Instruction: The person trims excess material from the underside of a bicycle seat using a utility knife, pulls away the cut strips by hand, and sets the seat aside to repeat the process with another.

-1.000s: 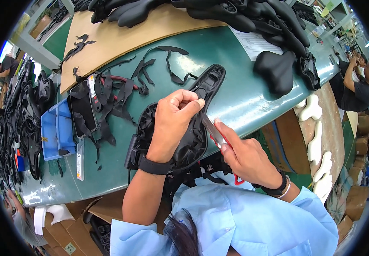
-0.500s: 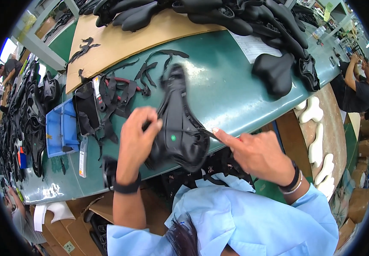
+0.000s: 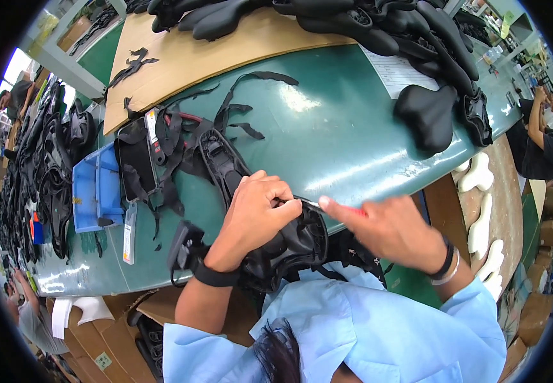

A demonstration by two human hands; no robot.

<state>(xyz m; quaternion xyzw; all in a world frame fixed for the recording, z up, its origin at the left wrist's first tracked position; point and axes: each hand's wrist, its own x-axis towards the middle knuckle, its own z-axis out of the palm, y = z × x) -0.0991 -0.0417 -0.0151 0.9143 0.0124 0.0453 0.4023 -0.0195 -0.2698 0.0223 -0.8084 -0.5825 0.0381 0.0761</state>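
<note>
A black bicycle saddle (image 3: 225, 167) lies underside up at the table's front edge, its narrow nose pointing away from me to the left. My left hand (image 3: 257, 210) is closed over the middle of the saddle, thumb and fingers pinching a strip of black cover trim at its edge. That hand hides much of the saddle's underside. To its right, my right hand (image 3: 388, 230) grips a red-handled knife (image 3: 355, 210), slightly smeared by motion. The knife's thin metal tip points left toward the saddle's rim, close to the left fingertips.
Black cut strips (image 3: 174, 147) lie beside a blue bin (image 3: 94, 188) and a white cutter (image 3: 129, 233). Finished saddles (image 3: 426, 118) pile up at the far right near a printed sheet (image 3: 401, 70). White foam pads (image 3: 477, 223) stand right; co-workers (image 3: 538, 140) are at both sides.
The saddle has tilted, its nose swinging left and its wide end coming nearer me. My left hand has moved right and over it, close to the knife. The right hand has shifted slightly right.
</note>
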